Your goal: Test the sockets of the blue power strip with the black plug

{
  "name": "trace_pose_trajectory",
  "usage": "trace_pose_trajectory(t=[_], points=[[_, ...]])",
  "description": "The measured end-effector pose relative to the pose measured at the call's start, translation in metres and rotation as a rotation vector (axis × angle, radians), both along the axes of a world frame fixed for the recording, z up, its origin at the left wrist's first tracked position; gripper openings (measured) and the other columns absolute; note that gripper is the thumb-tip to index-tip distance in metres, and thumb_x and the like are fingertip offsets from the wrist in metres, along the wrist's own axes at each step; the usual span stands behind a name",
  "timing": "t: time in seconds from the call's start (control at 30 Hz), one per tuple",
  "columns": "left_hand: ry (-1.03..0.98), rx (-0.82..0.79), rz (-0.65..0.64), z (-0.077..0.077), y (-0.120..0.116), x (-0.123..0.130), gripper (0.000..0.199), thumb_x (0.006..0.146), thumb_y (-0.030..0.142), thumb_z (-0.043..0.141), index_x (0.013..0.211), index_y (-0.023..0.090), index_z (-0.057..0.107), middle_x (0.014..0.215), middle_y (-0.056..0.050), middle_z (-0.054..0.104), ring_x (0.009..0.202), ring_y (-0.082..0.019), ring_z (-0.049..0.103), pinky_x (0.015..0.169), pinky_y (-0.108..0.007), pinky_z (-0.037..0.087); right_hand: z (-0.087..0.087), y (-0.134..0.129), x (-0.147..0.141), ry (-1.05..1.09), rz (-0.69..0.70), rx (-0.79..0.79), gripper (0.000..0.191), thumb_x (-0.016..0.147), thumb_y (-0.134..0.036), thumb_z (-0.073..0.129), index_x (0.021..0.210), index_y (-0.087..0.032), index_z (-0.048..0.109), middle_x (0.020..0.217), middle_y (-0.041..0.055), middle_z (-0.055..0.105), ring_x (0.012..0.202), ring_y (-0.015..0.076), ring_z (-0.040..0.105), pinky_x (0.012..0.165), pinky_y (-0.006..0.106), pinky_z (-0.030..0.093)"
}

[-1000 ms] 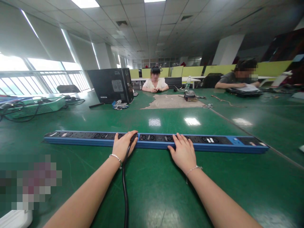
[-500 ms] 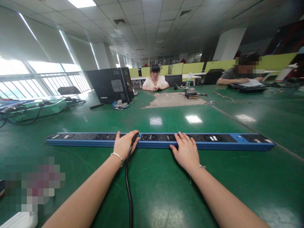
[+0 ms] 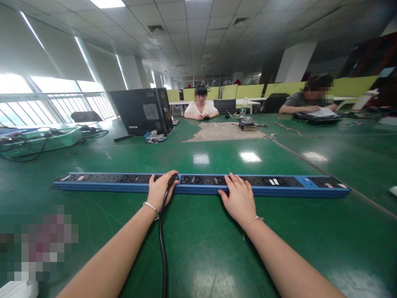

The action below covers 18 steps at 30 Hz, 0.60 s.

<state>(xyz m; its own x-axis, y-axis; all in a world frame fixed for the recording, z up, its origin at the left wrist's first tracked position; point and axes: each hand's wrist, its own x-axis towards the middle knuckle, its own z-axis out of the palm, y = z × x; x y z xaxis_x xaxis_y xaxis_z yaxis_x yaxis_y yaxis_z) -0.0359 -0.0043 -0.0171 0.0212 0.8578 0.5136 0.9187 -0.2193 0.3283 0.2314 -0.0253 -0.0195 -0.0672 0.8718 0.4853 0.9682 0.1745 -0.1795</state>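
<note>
A long blue power strip (image 3: 198,190) with black sockets along its top lies crosswise on the green table. My left hand (image 3: 160,188) is closed around the black plug (image 3: 173,179) of a power cord at the strip's middle; whether the plug sits fully in a socket is hidden by my fingers. From it the black cord (image 3: 161,240) hangs toward me over the table. To the right, my right hand (image 3: 238,194) holds the strip, fingers over the sockets and thumb at its front edge.
Behind the strip stand a black computer case (image 3: 141,111) and a pair of gloves (image 3: 155,137). A green basket with cables (image 3: 43,142) is at left. Two people sit across the table, near a bottle (image 3: 244,107) and a small round device (image 3: 247,123).
The whole scene sits slightly further left in the picture, as the camera has turned a little. Both hands keep their places on the strip and plug.
</note>
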Motion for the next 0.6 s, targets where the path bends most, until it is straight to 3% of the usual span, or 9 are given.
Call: trace_pose_trajectory(t=[0.17,0.27,0.33,0.4,0.5,0.6], points=[[-0.016,-0.008,0.002,0.001,-0.001,0.002,0.028,0.089,0.035,0.044,0.116,0.032,0.051,0.110,0.001,0.068,0.100,-0.018,0.061,0.109,-0.050,0.016,0.000,0.000,0.000,-0.002,0.001,0.024,0.049,0.085,-0.037,0.049,0.128,-0.014,0.051,0.137,0.0108,0.048,0.128,0.0250,0.037,0.107,0.044,0.020],[-0.118,0.015,0.004,0.017,-0.005,0.001,0.028,0.088,0.036,0.044,0.113,0.029,0.053,0.109,0.000,0.068,0.097,-0.019,0.062,0.105,-0.045,0.028,-0.001,0.000,-0.001,0.002,0.004,0.026,0.048,0.085,-0.037,0.049,0.128,-0.014,0.052,0.137,0.0109,0.048,0.128,0.0251,0.038,0.107,0.044,0.020],[-0.260,0.079,0.038,0.032,-0.009,-0.001,0.032,0.088,0.041,0.043,0.115,0.026,0.052,0.109,-0.002,0.066,0.093,-0.018,0.062,0.093,-0.036,0.042,-0.001,0.000,0.000,0.007,0.005,0.028,0.048,0.085,-0.037,0.049,0.128,-0.014,0.052,0.137,0.0111,0.048,0.128,0.0251,0.037,0.107,0.044,0.020],[-0.337,0.138,0.059,0.045,-0.014,-0.002,0.036,0.087,0.045,0.043,0.116,0.025,0.051,0.110,-0.003,0.065,0.092,-0.018,0.062,0.086,-0.031,0.046,-0.002,0.001,0.000,0.013,0.009,0.034,0.048,0.085,-0.037,0.049,0.128,-0.014,0.052,0.137,0.0116,0.048,0.128,0.0253,0.037,0.107,0.045,0.020],[-0.325,0.083,-0.056,0.054,-0.017,0.005,0.034,0.086,0.043,0.044,0.113,0.024,0.053,0.110,-0.003,0.064,0.095,-0.018,0.061,0.086,-0.030,0.046,-0.003,0.001,0.000,0.024,0.013,0.042,0.048,0.085,-0.036,0.049,0.128,-0.015,0.052,0.137,0.0121,0.048,0.128,0.0254,0.037,0.107,0.045,0.021],[-0.298,-0.055,-0.218,0.052,-0.015,0.028,0.032,0.086,0.039,0.045,0.114,0.025,0.053,0.108,-0.001,0.065,0.095,-0.017,0.062,0.087,-0.030,0.046,-0.003,0.002,0.000,0.026,0.010,0.038,0.048,0.085,-0.036,0.049,0.128,-0.015,0.052,0.137,0.0118,0.048,0.128,0.0251,0.037,0.107,0.045,0.021]])
